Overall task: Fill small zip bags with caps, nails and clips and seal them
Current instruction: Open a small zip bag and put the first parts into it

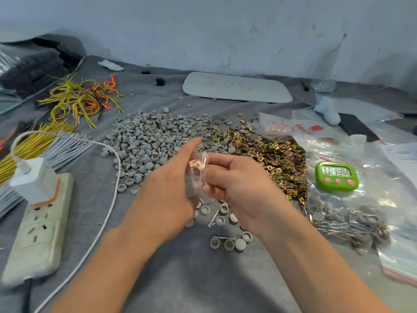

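One small zip bag (198, 171), a clip (194, 164) inside, is pinched mid-scene above the bench (180, 279) by fingers of the left hand (167, 195) and right hand (239, 184), seemingly unsealed. Filled bags (345, 220) are heaped right; caps (149, 141) and clips (275, 159) lie piled beyond.

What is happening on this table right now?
A person holds a small clear zip bag between the left hand and the right hand. A brass-coloured clip shows inside it. Heaps of grey caps and clips lie behind, loose caps and nails under the hands. Whether the bag is sealed cannot be seen.
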Tool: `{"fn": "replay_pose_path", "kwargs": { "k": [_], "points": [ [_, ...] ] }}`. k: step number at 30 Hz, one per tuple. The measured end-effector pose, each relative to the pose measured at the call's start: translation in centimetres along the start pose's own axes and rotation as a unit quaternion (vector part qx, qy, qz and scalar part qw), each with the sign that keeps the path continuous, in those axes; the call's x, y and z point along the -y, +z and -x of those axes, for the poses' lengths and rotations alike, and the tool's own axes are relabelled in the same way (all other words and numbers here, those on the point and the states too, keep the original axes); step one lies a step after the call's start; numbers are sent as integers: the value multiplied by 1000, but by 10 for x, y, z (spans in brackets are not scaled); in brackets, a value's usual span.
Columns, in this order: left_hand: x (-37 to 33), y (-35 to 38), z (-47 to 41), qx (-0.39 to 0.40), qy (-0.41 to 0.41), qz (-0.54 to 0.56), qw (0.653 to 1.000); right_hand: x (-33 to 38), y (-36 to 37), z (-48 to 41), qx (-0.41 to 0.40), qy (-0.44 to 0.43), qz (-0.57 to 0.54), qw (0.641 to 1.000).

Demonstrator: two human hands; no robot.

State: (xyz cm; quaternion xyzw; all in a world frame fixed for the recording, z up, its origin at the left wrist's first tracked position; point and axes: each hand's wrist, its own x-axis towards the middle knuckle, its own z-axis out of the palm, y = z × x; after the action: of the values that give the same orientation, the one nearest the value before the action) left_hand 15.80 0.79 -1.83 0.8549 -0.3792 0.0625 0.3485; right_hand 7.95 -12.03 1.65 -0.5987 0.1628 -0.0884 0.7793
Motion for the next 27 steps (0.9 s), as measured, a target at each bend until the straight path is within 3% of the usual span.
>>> {"fn": "replay_pose_path", "kwargs": {
  "k": [2,4,6,12,16,19,21,24,27],
  "points": [
    [-2,4,-2,-17,-18,-19,1000,0,2,2,-23,-34,129,991],
    [-4,7,-4,-13,-32,5,999,0,4,6,-52,-93,293,950],
    [-8,8,-5,-9,-36,37,999,0,4,10,-65,-132,374,916],
    [-28,9,-8,-13,-26,89,996,13,-13,17,-27,-135,303,943],
    [-36,9,-10,-64,-14,115,991,22,-16,17,-32,-197,270,942],
    [-36,12,-14,-89,-36,200,975,28,-25,15,-102,-226,122,961],
    [-32,13,-18,-93,-79,282,952,28,-41,14,-160,-206,88,961],
    [-27,7,-25,-94,-153,399,899,20,-65,11,-205,-130,217,945],
    [-23,-5,-32,-219,-152,462,846,11,-88,7,-226,-58,391,891]
  ]
}}
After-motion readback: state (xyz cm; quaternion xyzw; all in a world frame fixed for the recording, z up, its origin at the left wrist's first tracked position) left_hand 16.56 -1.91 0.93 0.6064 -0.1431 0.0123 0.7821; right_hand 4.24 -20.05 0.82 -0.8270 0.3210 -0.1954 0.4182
